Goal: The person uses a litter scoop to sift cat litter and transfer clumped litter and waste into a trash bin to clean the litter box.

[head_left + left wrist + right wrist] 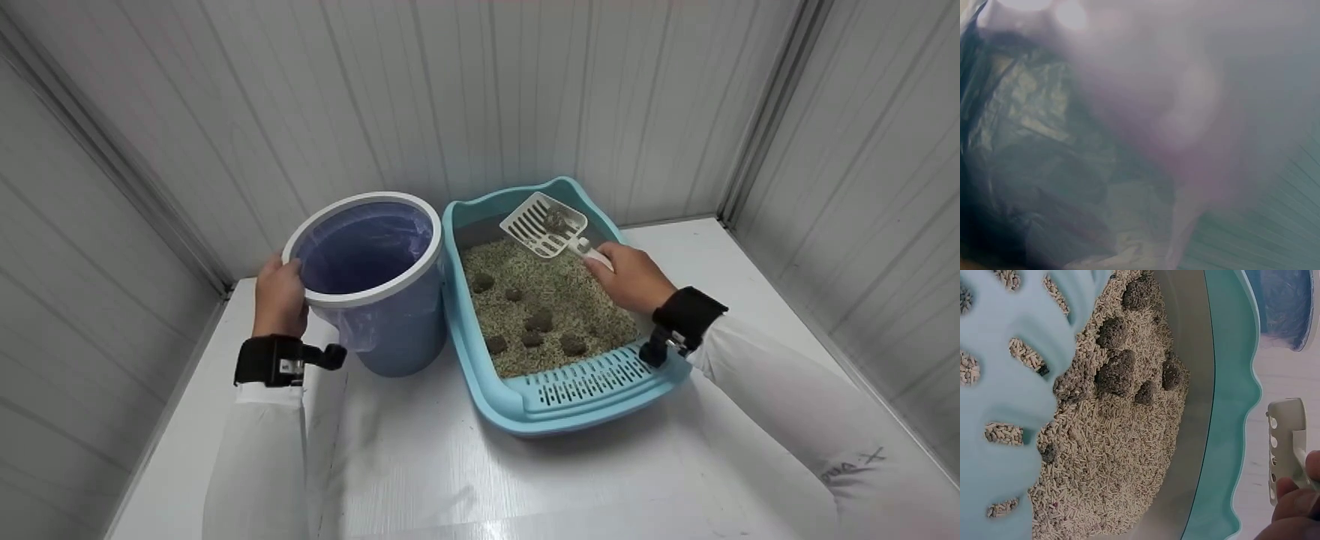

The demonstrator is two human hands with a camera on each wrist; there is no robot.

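My right hand (pixel 628 276) grips the handle of a white slotted scoop (pixel 544 223), raised over the far end of a light blue litter tray (pixel 517 401). A dark clump lies in the scoop. The tray holds pale pellet litter (pixel 1112 461) with several dark clumps (pixel 1116 371). In the right wrist view the scoop (pixel 1285 447) shows edge-on beside my fingertips (pixel 1292 495). My left hand (pixel 280 294) grips the white rim of a blue bin (pixel 375 289) lined with a plastic bag, left of the tray. The left wrist view is blurred and shows only crumpled bag plastic (pixel 1055 185).
Bin and tray stand side by side on a white floor (pixel 420 465) in a corner of ribbed white wall panels (pixel 480 97). The tray's near lip is a slotted grille (pixel 581 382). Open floor lies in front of both.
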